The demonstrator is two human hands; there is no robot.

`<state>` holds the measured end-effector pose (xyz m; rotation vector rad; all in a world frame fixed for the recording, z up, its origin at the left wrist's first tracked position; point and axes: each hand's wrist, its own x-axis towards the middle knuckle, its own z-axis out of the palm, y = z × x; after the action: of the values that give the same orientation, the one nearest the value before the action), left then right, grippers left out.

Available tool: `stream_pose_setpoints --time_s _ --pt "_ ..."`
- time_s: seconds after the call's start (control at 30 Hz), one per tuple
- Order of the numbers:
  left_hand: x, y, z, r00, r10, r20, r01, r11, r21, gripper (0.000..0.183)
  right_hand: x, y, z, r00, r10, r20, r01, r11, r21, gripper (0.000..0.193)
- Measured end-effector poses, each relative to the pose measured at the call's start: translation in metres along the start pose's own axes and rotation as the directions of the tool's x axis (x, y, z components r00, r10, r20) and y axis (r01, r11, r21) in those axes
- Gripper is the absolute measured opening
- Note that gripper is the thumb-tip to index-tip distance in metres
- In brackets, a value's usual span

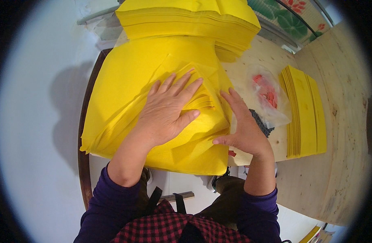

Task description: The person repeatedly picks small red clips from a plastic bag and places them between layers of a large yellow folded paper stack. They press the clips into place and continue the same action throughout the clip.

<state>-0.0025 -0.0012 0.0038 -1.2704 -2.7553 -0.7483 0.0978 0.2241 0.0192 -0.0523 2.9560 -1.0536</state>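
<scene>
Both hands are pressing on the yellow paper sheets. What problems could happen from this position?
1. The left hand lies flat on a fanned bundle of yellow sheets; the loose layers might slide apart under pressure.
2. The pile's near edge overhangs the wooden table, so sheets could slip off toward the person's lap.
3. The right hand presses the pile's side close to a clear bag of red pieces; a sideways push might knock it.

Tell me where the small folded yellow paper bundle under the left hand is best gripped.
Probably at its right edge, coming in from the right. The small folded yellow paper bundle shows its layered sheet edges there, clear of the left hand pressing flat on top, and the right hand already stands beside that edge.
</scene>
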Motion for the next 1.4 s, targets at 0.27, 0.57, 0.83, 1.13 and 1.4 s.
stream_pose_setpoints --time_s 0.27,0.57,0.83,1.13,1.4 --pt "0.0 0.001 0.001 1.0 0.004 -0.018 -0.004 1.0 -0.001 0.069 0.012 0.006 0.024 0.964 0.07 -0.256 -0.061 0.997 0.042 0.103" --pt "0.001 0.0 0.001 1.0 -0.008 0.006 0.008 1.0 -0.003 0.076 0.006 -0.001 0.02 0.98 0.073 -0.185 -0.078 0.997 -0.023 0.108" --pt "0.0 0.0 0.001 1.0 -0.002 0.001 0.002 1.0 0.005 0.075 0.004 -0.001 0.019 0.984 0.097 -0.15 -0.104 0.994 -0.04 0.11" --pt "0.0 0.001 0.001 1.0 -0.01 0.007 0.01 1.0 0.006 0.073 -0.004 -0.001 0.008 0.936 -0.061 -0.346 0.085 0.995 0.055 0.077" --pt "0.001 -0.001 0.002 1.0 -0.006 0.003 0.006 1.0 -0.005 0.076 -0.006 -0.003 0.008 0.878 -0.346 -0.33 0.317 0.938 -0.14 0.047"
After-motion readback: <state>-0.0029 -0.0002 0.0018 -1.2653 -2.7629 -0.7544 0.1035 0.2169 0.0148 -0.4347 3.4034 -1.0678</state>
